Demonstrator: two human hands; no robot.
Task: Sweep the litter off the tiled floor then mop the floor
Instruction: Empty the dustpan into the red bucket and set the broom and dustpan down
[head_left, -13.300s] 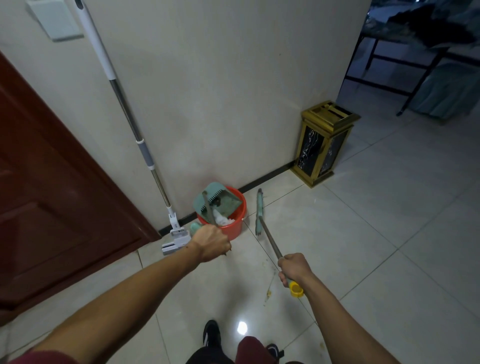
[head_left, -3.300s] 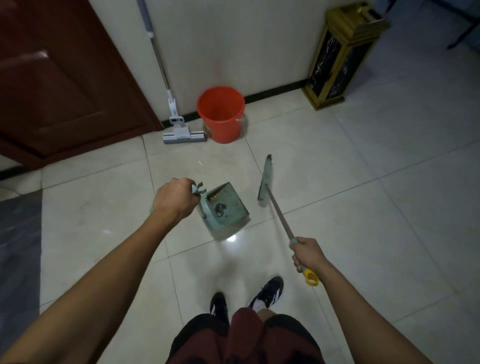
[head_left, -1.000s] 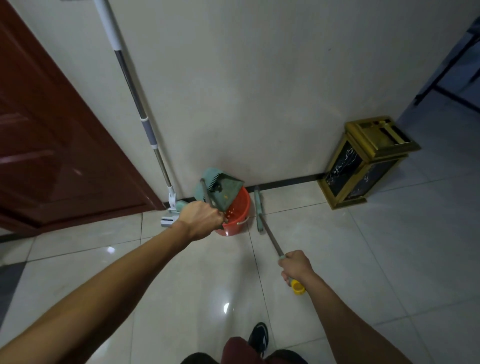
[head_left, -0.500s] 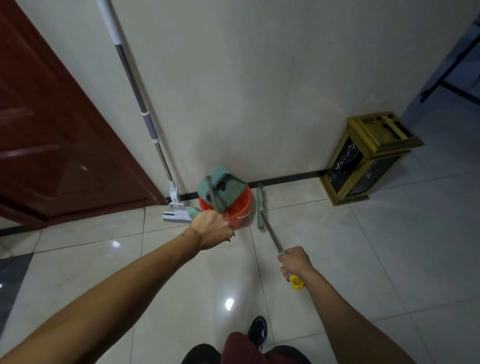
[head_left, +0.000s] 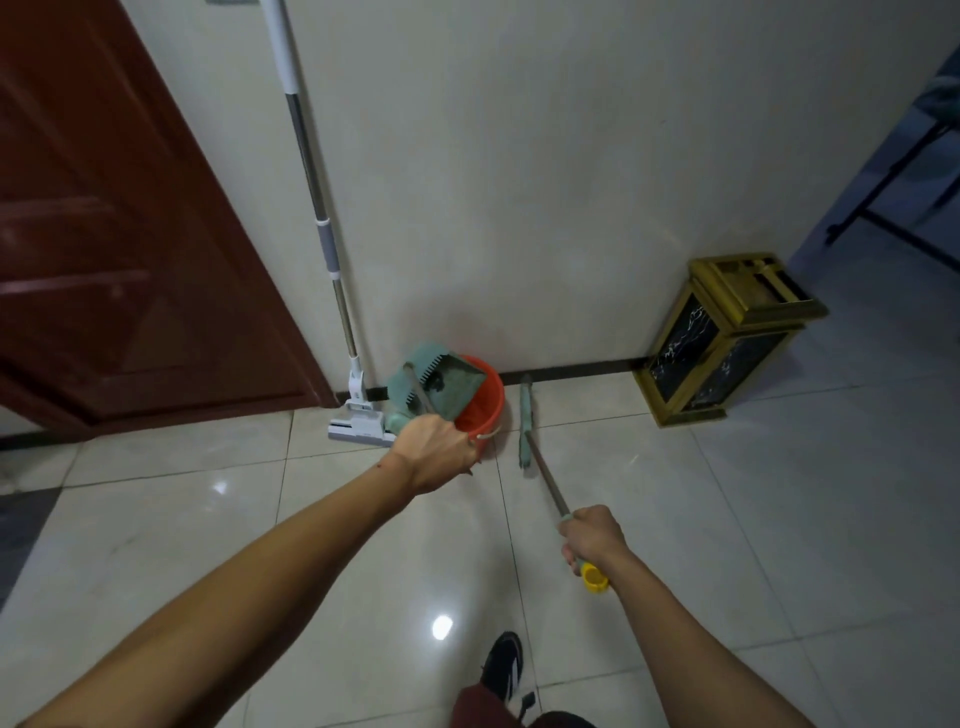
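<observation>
My left hand (head_left: 435, 451) grips the handle of a teal dustpan (head_left: 441, 382), held tilted over the rim of an orange bucket (head_left: 483, 413) that stands by the wall. My right hand (head_left: 592, 540) holds the metal shaft of a broom near its yellow end cap (head_left: 594, 578). The teal broom head (head_left: 525, 423) rests on the tiles just right of the bucket. A white flat mop (head_left: 358, 423) stands left of the bucket, its long pole (head_left: 311, 192) leaning against the wall.
A gold and black bin (head_left: 727, 338) stands against the wall to the right. A dark red door (head_left: 114, 234) fills the left side. Black table legs (head_left: 893, 171) show at the far right. My shoe (head_left: 503, 670) is at the bottom on the glossy pale tiles.
The dustpan stays tipped over the bucket while my left hand has shifted slightly lower. The view has drifted a little; the broom head has stayed beside the bucket.
</observation>
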